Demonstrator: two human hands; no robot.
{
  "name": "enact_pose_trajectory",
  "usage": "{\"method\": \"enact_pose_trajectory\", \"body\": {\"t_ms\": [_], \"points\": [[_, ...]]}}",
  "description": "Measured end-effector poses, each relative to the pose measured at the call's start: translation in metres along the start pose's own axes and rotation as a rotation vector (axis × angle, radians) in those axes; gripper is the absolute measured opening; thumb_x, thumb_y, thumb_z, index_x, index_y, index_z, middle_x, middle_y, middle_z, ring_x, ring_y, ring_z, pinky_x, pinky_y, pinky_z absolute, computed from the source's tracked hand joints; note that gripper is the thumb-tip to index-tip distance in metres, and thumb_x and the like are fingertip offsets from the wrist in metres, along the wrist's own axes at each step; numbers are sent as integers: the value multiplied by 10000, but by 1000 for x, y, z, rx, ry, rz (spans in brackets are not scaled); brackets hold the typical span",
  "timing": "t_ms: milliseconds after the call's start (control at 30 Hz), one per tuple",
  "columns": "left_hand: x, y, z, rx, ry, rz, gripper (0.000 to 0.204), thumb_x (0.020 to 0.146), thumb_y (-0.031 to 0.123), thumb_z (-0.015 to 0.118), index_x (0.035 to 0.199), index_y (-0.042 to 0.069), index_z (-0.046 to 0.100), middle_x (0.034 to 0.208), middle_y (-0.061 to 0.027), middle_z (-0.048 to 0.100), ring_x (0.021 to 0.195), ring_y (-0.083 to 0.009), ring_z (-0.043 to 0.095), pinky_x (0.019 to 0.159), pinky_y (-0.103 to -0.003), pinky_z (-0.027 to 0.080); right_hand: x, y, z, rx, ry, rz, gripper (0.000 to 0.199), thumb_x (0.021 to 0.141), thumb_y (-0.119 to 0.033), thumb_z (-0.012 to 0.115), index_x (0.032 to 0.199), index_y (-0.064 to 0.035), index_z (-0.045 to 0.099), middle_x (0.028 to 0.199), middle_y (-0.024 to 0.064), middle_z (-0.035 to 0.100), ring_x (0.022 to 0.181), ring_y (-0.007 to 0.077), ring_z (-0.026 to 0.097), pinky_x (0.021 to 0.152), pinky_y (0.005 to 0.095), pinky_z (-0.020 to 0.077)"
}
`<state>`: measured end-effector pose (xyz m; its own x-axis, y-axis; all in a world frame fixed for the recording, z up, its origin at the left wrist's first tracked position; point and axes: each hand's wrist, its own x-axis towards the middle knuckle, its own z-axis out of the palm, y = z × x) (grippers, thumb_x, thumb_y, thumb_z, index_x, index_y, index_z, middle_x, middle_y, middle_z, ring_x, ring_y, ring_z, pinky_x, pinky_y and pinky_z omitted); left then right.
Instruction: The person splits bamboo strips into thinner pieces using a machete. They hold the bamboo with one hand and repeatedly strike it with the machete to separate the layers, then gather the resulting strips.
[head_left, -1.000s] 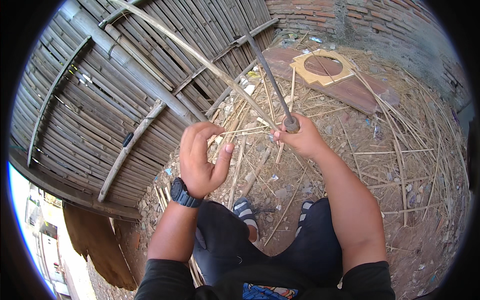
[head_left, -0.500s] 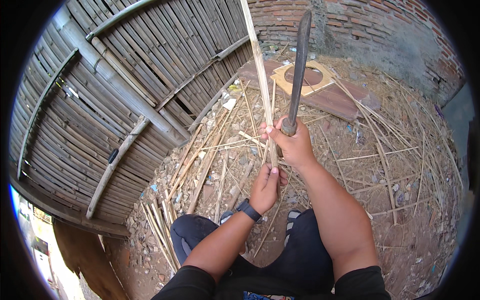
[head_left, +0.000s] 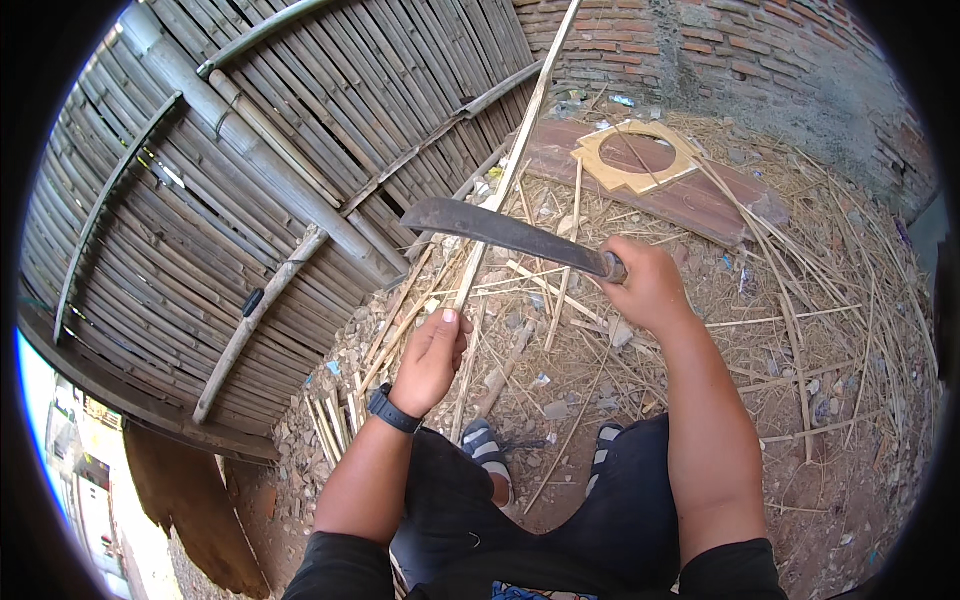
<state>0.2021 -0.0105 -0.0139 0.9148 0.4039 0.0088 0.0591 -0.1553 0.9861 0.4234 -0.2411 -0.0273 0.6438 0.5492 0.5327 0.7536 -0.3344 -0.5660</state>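
Observation:
My left hand (head_left: 433, 358), with a dark watch on its wrist, is closed around the lower part of a long pale bamboo strip (head_left: 522, 140). The strip slants up and to the right, past the top of the picture. In my right hand (head_left: 645, 285) is the handle of a machete (head_left: 500, 232). Its dark, curved blade points left and crosses over the strip above my left hand. Whether the blade touches the strip I cannot tell.
A bamboo wall (head_left: 270, 160) stands on the left, a brick wall (head_left: 700, 50) at the back. On the littered ground lie a brown board (head_left: 560, 150), a yellow frame with a round hole (head_left: 590, 162) and scattered bamboo strips (head_left: 795, 330). More strips (head_left: 330, 425) are beside my left knee.
The machete has swung from upright to nearly level, pointing left. My left hand moved left with the strip, which now slants right. My right hand let go of the strip and moved right.

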Motion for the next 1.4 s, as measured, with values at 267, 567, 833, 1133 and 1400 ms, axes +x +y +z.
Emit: {"method": "enact_pose_trajectory", "body": {"t_ms": [267, 567, 833, 1133, 1400], "points": [[-55, 28, -47, 445, 136, 184, 382, 1089, 337, 453, 929, 18, 590, 691, -61, 528, 605, -154, 483, 577, -320, 409, 4, 0, 2, -98, 152, 95, 264, 717, -73, 767, 940, -70, 626, 842, 147, 654, 828, 378, 650, 712, 464, 498], [-95, 42, -48, 933, 292, 221, 305, 1054, 233, 508, 867, 1, 571, 660, -202, 574, 626, -407, 596, 582, -449, 453, 0, -46, 7, -192, -78, -241, 208, 748, -127, 759, 916, -88, 642, 819, 132, 674, 811, 369, 671, 725, 473, 522], [-118, 30, -65, 1044, 441, 221, 252, 1034, 230, 544, 951, 2, 612, 724, -210, 619, 664, -417, 616, 606, -461, 472, 6, -15, -9, -188, 63, 223, 247, 750, -151, 780, 950, -76, 656, 878, 137, 692, 874, 372, 680, 747, 477, 526], [-121, 31, -71, 1091, 521, 194, 251, 1029, 237, 557, 969, 0, 614, 762, -226, 633, 699, -432, 625, 625, -476, 478, 3, -32, -9, -314, 40, 9, 250, 704, -79, 782, 904, -78, 632, 858, 104, 677, 851, 343, 671, 743, 469, 514], [-124, 29, -78, 1111, 566, 188, 247, 1027, 242, 562, 975, 8, 619, 781, -227, 637, 708, -435, 626, 625, -482, 476, 3, -26, -8, -343, 38, -26, 214, 707, -67, 754, 854, -68, 599, 826, 112, 665, 822, 364, 664, 715, 491, 507]]}}
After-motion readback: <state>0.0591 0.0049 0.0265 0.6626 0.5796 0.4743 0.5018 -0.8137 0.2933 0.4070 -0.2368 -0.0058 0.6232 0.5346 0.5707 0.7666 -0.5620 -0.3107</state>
